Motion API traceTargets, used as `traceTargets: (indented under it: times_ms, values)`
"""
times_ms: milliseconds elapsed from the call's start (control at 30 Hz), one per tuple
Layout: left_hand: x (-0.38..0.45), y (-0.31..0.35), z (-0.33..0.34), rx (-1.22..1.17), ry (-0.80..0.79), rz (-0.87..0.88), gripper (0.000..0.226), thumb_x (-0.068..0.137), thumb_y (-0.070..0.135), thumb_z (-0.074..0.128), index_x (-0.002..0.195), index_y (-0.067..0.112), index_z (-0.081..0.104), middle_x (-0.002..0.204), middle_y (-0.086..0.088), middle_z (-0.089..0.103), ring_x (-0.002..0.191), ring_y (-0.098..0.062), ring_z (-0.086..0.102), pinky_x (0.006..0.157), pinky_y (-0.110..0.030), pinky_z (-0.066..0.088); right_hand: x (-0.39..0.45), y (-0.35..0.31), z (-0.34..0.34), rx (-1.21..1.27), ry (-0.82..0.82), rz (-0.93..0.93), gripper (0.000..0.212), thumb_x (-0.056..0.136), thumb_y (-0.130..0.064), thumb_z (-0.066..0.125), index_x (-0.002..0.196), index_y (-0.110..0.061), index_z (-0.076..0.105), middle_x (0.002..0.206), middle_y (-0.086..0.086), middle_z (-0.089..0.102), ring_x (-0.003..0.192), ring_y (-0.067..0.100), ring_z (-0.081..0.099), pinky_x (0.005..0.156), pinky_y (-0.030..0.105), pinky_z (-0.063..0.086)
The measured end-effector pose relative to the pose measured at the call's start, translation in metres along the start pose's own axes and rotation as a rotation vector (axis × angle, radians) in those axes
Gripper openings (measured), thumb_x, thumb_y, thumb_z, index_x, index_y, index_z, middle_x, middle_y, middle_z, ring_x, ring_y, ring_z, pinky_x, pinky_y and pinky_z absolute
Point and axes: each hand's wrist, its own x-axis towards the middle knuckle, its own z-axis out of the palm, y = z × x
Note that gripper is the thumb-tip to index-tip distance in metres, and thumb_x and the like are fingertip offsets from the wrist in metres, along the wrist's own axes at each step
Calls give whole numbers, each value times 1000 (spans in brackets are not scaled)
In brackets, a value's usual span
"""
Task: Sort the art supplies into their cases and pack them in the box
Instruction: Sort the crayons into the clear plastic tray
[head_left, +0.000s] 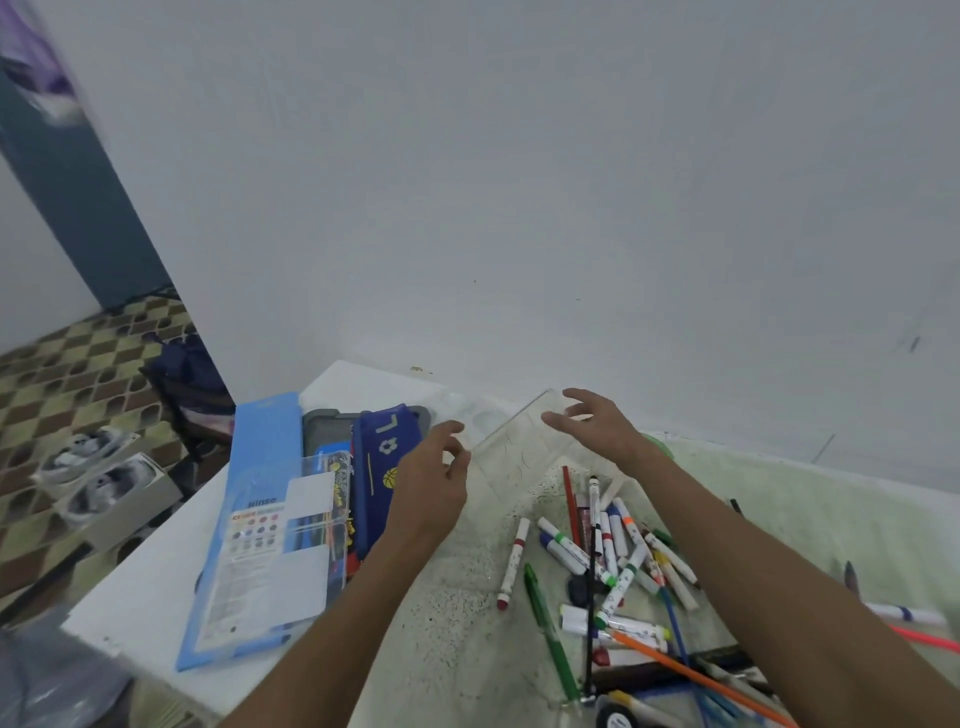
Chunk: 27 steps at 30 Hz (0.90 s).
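Left hand (431, 478) and right hand (597, 426), fingers loose, gripping nothing, are reaching toward the clear plastic case (519, 447) far-centre. Markers (613, 556) lying piled near-right. Sorting barely started; next: grasping the case.

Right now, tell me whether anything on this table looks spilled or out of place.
Yes. Markers and pens lie in a loose, crisscrossed heap on the table at right, outside any case. A pink marker and a white one lie apart, further right. The surface under the heap is speckled with dark flecks.
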Motion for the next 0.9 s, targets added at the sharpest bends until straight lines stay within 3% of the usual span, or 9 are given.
traceTargets:
  times_ms: [100, 200, 300, 433, 567, 733, 800, 900]
  values:
    - [5, 11, -3, -155, 16, -21, 25, 94, 15, 57, 118, 21, 56, 95, 8, 63, 71, -10, 67, 62, -42, 57, -17, -11, -14, 80, 84, -5, 68, 77, -59, 67, 134, -27, 50, 119, 3, 51, 110, 18, 52, 89, 31, 41]
    - [6, 28, 0, -252, 18, -28, 24, 91, 22, 63, 114, 25, 58, 95, 6, 66, 79, -6, 67, 71, -33, 57, -40, -18, -30, 192, 176, -24, 65, 74, -64, 66, 123, -23, 58, 103, 7, 56, 95, 20, 57, 86, 37, 53]
    - [4, 50, 11, -268, 10, -15, 21, 89, 28, 64, 108, 19, 66, 92, 4, 69, 87, -10, 66, 79, -27, 54, -72, -19, -46, 365, 301, -17, 57, 75, -61, 67, 112, -20, 55, 94, 6, 51, 84, 19, 53, 79, 36, 51]
    - [-11, 83, 30, -233, -93, 13, 21, 87, 36, 65, 93, 18, 74, 85, 9, 71, 82, -4, 65, 74, -19, 49, -125, -10, -70, 519, 463, -2, 49, 79, -51, 70, 106, -17, 47, 94, 4, 48, 81, 20, 48, 72, 34, 43]
    - [-38, 107, 50, -185, -295, 80, 20, 85, 51, 62, 83, 33, 70, 88, 16, 70, 83, 2, 63, 71, -16, 45, -200, 9, -92, 560, 611, -84, 28, 80, -31, 74, 92, -24, 50, 90, 5, 46, 81, 21, 48, 74, 34, 41]
    - [-79, 115, 71, -112, -497, 84, 40, 74, 80, 47, 86, 46, 63, 105, 12, 65, 100, -11, 61, 92, -34, 46, -290, 24, -99, 547, 722, -207, 21, 83, -15, 72, 101, -25, 67, 86, 0, 50, 80, 10, 51, 81, 23, 47]
    - [-95, 119, 72, -165, -586, 30, 46, 67, 84, 51, 84, 43, 65, 106, 7, 66, 93, -17, 66, 87, -40, 53, -316, 32, -98, 502, 721, -211, 24, 84, -14, 70, 104, -28, 68, 93, 0, 55, 86, 6, 55, 83, 18, 48]
    - [-114, 120, 67, -207, -634, 52, 56, 59, 86, 55, 81, 36, 72, 92, 11, 72, 80, -7, 67, 80, -35, 56, -345, 47, -96, 399, 598, -153, 33, 89, -15, 63, 120, -27, 62, 116, -1, 57, 105, -3, 55, 83, 9, 45]
